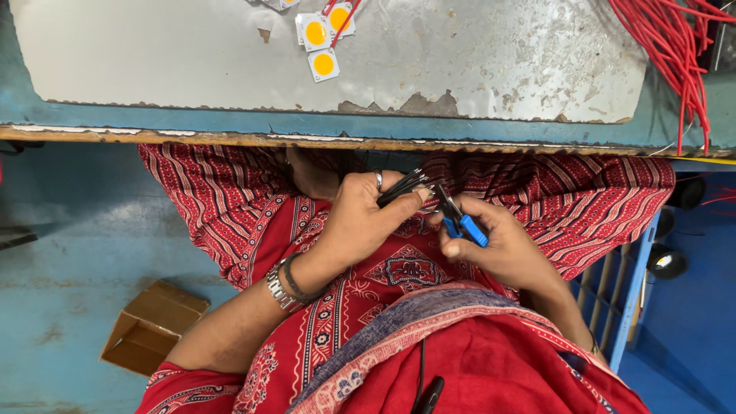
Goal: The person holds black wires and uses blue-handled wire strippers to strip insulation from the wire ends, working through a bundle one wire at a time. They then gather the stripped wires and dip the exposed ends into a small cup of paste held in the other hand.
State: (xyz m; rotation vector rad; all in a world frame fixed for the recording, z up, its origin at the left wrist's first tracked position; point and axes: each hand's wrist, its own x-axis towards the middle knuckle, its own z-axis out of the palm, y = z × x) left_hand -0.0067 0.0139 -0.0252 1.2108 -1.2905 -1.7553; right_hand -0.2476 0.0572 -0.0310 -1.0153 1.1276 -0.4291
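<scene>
Blue-painted and worn at its edge, the bench (230, 126) runs across the top of the view, with a scratched grey metal sheet (460, 54) lying on it. Three small square white chips (323, 64) with round yellow centres sit near the sheet's far edge, close together. A thick bunch of red wires (675, 54) hangs over the bench at the right corner.

Below the bench edge, the person's lap is covered in red patterned cloth (399, 276). Both hands work over the lap, just beside each other. The left hand (360, 222) is closed around a bundle of thin black wires (402, 186), whose bare ends stick out past the thumb and point up and to the right. A ring shows on one finger, and a metal watch (278, 290) with dark bangles sits on the wrist. The right hand (498, 245) grips a small pair of cutters (458, 218) with blue handles; the dark tip of the tool points toward the wire ends and sits right at them, though I cannot tell whether it touches them.

On the blue floor at lower left lies an open brown carton (149, 326). At the right stands a blue metal frame (632, 284), with dark round objects beside it.
</scene>
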